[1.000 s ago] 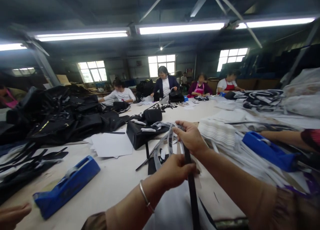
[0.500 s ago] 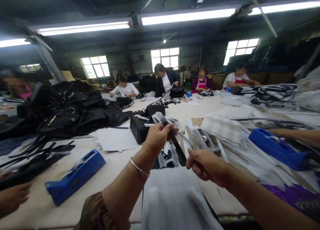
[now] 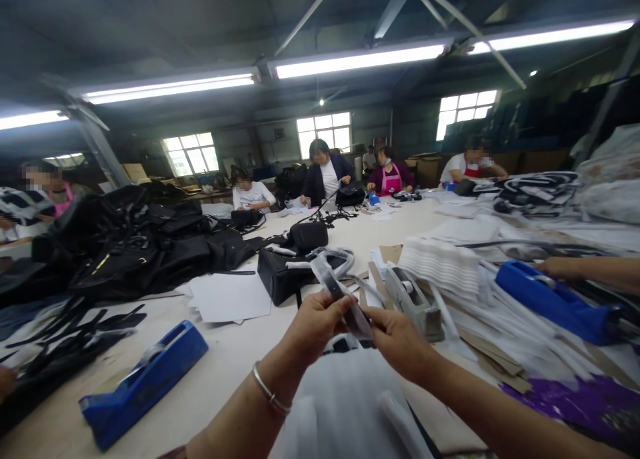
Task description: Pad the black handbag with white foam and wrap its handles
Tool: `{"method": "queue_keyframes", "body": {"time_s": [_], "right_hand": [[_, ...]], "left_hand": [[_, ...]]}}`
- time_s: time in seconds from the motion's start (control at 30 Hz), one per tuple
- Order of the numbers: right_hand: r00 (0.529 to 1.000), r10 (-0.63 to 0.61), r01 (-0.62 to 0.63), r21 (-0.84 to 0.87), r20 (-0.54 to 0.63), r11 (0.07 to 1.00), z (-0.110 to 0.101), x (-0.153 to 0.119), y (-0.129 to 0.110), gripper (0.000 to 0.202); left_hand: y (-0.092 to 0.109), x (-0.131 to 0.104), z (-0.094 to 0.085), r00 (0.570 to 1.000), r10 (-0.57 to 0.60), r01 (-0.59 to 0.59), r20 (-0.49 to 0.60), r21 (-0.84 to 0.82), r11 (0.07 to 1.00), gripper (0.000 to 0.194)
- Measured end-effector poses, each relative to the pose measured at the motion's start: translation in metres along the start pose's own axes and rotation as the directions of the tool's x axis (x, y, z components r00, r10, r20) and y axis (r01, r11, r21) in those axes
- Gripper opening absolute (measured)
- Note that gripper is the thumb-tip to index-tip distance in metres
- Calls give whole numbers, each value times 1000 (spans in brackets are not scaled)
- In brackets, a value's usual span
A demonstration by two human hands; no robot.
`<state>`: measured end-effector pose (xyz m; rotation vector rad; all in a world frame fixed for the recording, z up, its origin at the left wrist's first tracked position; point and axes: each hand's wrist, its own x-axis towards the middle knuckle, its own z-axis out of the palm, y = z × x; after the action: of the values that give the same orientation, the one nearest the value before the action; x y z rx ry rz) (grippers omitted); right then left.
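Note:
My left hand point(image 3: 317, 322) is closed around a dark strap point(image 3: 357, 320) partly wrapped in whitish see-through sheet. The wrapped part of the strap loops up and away beyond my fingers. My right hand point(image 3: 400, 342) pinches the strap's nearer end, close beside the left fingertips. Below both hands lies a piece covered in white foam sheet point(image 3: 350, 392), with a dark edge showing at its right. Just beyond my left hand stands a black bag point(image 3: 283, 276). A grey tape dispenser point(image 3: 415, 302) sits beyond my right hand.
A blue tape dispenser point(image 3: 145, 386) stands at left, another blue dispenser point(image 3: 550, 302) at right near a co-worker's arm point(image 3: 590, 271). White sheets point(image 3: 230, 296) lie left of the bag. Black bags point(image 3: 145, 246) pile up far left; foam strips point(image 3: 440, 262) lie right. Several people work across the table.
My right hand has come up against the left, and less of the strap shows between them. The co-worker's hand at the left edge has mostly left view.

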<state>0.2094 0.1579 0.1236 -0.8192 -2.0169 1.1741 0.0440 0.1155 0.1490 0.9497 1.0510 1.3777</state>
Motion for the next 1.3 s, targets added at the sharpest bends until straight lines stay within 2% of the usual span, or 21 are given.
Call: {"method": "queue_keyframes", "body": {"time_s": [0.17, 0.33, 0.4, 0.47, 0.53, 0.57, 0.63, 0.73, 0.83, 0.93, 1.0, 1.07, 1.1, 1.13, 1.2, 1.3], "right_hand": [[999, -4, 6, -58, 43, 998, -3, -2, -3, 47], [997, 2, 5, -90, 72, 996, 1, 4, 8, 21], [988, 140, -141, 10, 71, 990, 7, 8, 14, 20], [932, 351, -363, 234, 95, 902, 14, 11, 18, 19], [857, 496, -500, 453, 138, 738, 22, 11, 18, 15], [833, 532, -524, 524, 152, 671, 26, 10, 17, 15], [808, 569, -537, 589, 154, 604, 32, 7, 13, 16], [795, 589, -535, 628, 146, 566, 40, 2, 7, 14], [803, 572, -530, 639, 168, 557, 44, 1, 9, 9], [837, 527, -497, 608, 147, 619, 43, 3, 17, 12], [883, 464, -432, 514, 72, 741, 38, 5, 22, 16], [957, 290, -269, 297, -26, 916, 32, 5, 24, 18], [986, 155, -145, 148, -57, 978, 29, 5, 25, 19], [998, 7, -7, -9, -63, 1000, 26, 4, 25, 21], [972, -234, 222, -289, -10, 931, 23, 1, 25, 25], [898, -432, 400, -556, 80, 729, 22, -1, 29, 28]], "left_hand": [[-10, -4, -8, 1000, 6, -7, -29, -50, 999, 50], [-15, -8, -13, 998, -53, 51, -38, -66, 997, 55], [-15, -6, -15, 991, -54, 48, -118, -58, 997, 57], [-15, -3, -17, 974, -51, 42, -221, -47, 998, 53], [-15, -3, -19, 958, -64, 57, -279, -34, 998, 52], [-15, -4, -20, 957, -75, 71, -281, -25, 997, 53], [-14, -9, -19, 964, -87, 92, -251, 6, 996, 55], [-14, -20, -15, 977, -86, 100, -194, 60, 993, 53], [-14, -30, -12, 980, -78, 100, -182, 116, 988, 46], [-15, -35, -11, 983, -52, 81, -177, 159, 984, 40], [-15, -36, -12, 986, -28, 53, -165, 149, 987, 38], [-16, -36, -13, 987, -19, 38, -160, 118, 992, 39], [-16, -35, -14, 987, -25, 41, -160, 102, 994, 39], [-17, -34, -14, 987, -36, 50, -159, 87, 995, 41], [-20, -33, -16, 985, -70, 81, -157, 61, 995, 43], [-23, -33, -18, 979, -127, 135, -160, 36, 990, 44]]}}
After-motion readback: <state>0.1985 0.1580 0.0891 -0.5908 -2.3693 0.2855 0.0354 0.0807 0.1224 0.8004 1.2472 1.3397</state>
